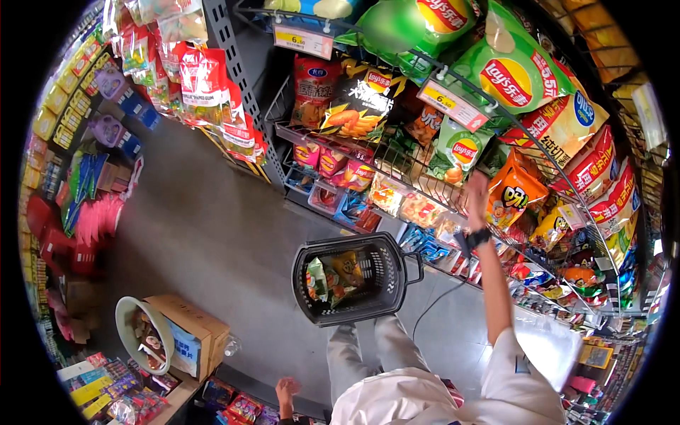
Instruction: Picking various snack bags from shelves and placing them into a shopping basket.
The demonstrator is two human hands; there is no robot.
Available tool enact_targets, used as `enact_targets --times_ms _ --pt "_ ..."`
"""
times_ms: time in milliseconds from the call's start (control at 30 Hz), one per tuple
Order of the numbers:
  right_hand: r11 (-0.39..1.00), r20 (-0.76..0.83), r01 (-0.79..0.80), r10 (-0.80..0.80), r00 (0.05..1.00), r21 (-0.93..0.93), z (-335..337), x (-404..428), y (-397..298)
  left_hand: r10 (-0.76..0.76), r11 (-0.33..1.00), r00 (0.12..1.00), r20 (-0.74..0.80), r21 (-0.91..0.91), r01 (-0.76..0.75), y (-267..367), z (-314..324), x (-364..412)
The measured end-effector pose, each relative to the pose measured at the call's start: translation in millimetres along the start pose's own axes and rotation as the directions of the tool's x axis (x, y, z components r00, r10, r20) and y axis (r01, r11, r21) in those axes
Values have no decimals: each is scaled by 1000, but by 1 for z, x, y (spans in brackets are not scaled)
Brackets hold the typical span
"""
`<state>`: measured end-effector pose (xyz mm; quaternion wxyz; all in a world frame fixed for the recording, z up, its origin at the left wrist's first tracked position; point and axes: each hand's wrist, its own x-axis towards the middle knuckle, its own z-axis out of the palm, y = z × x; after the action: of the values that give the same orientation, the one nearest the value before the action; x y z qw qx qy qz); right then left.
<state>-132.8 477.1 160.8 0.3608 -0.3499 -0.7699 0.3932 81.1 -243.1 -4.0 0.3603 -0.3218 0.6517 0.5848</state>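
My right hand point(477, 201) reaches up to the front of a wire shelf basket point(411, 178) and shows no item in it. Blurred, its fingers point towards a green Lay's chip bag point(458, 150), with an orange snack bag point(515, 189) just to the right. On that wrist is a black band point(473, 240) with a thin cable hanging from it. Low in the view, my left hand point(287, 389) hangs free at my side, fingers apart. A black plastic shopping basket point(393, 303) stands before my feet, holding a green-and-white snack packet point(317, 279) and a yellow-brown packet point(348, 267).
Large green Lay's bags point(507, 74) fill the upper shelf. Red gummy candy packs point(204, 79) hang beside a perforated shelf upright point(228, 48). A cardboard box point(212, 340) and a white tub point(123, 313) stand at lower left. Grey floor point(223, 255) spans the aisle.
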Motion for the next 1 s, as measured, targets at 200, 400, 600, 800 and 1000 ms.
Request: enact_targets --times_ms 200,400,600,800,1000 --pt "944 28 -279 288 957 -178 8 100 52 -97 990 989 -109 -111 85 -95 -51 -40" --pt "944 258 -327 309 915 30 23 83 56 -181 961 977 -110 -229 152 -139 -52 -79" --pt "543 -177 157 -512 840 -825 27 74 21 -132 991 991 -35 1 132 -94 -5 -72" --pt "931 311 352 -365 878 98 115 50 -24 -67 989 994 -89 129 78 -13 11 -76" --pt "992 355 79 -108 929 97 126 182 135 8 994 1000 -18 106 -6 12 35 -74"
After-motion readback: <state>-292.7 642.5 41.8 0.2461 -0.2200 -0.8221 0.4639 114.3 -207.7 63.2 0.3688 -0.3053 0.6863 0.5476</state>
